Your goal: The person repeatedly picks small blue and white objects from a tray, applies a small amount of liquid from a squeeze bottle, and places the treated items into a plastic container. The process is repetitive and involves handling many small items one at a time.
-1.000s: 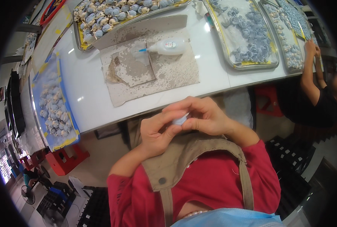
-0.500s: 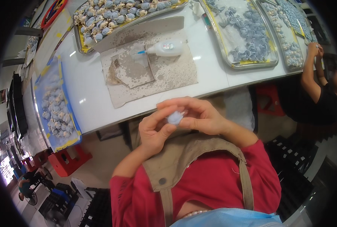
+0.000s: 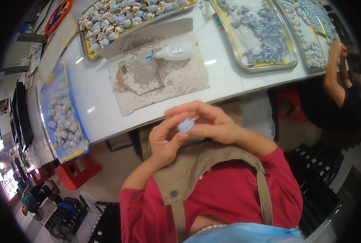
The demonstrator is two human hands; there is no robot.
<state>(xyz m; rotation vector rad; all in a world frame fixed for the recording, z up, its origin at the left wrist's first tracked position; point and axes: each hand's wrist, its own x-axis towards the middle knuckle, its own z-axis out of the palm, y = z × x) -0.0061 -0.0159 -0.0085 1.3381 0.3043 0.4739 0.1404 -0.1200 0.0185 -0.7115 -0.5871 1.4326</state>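
Note:
Just off the table's front edge, both my hands come together around a small pale-blue, rounded, petal-like piece (image 3: 185,125). My left hand (image 3: 162,141) grips it from the left, with the thumb and curled fingers at its side. From the right, the thumb of my right hand (image 3: 216,126) presses against the piece, while the fingers arch over behind it. Part of the piece is covered by fingers. Beyond my hands, a white squeeze bottle (image 3: 175,52) with a blue tip lies on its side on a stained piece of cardboard (image 3: 190,79).
A metal tray (image 3: 82,43) of blue-and-cream pieces stands at the back left; a blue tray (image 3: 77,121) of similar pieces is at the left. To the right, another metal tray (image 3: 269,69) carries grey-blue petal pieces. A co-worker's hands (image 3: 337,49) are at the far right.
My view has shifted slightly, so the table and trays sit a little differently. My hands keep the same hold on the pale-blue piece, with only a slight shift of the fingers.

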